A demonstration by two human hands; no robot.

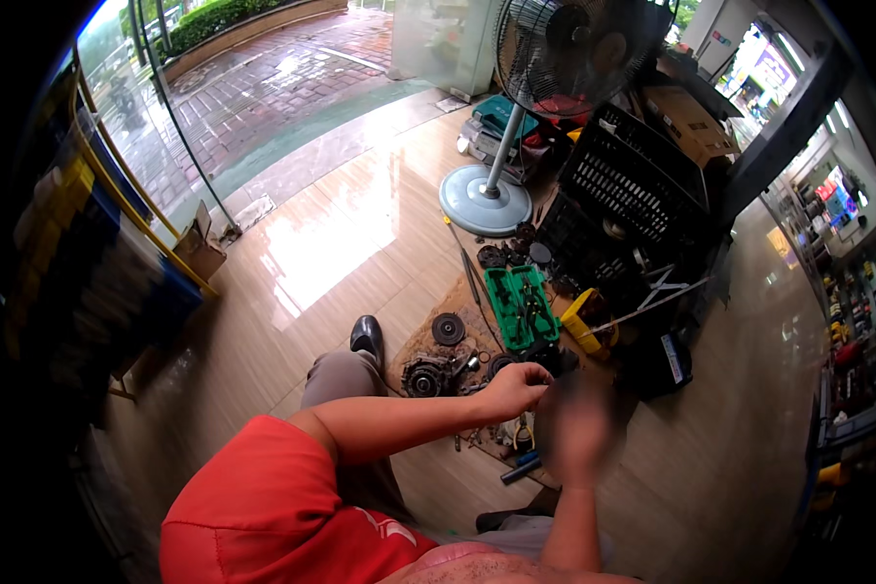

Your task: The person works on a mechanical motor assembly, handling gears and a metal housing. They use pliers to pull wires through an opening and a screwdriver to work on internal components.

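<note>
My left hand (512, 393) reaches in over a brown board on the floor. Its fingers are bent together beside a dark shape, and what they hold, if anything, I cannot make out. Close on its right is my right hand (582, 440), smeared by blur so its fingers do not show. Beneath and beside my hands lie a greasy machine part with a round gear-like end (424, 378), a dark toothed disc (449, 329) and yellow-handled pliers (524, 430). An open green tool case (519, 307) with dark tools in it lies just beyond.
A standing fan (487, 200) with a round grey base is ahead. Black plastic crates (633, 175) and a cardboard box (691, 122) are stacked to its right. A yellow tool-like object (588, 323) lies by the case. Shelves line the right, and a glass doorway is ahead left.
</note>
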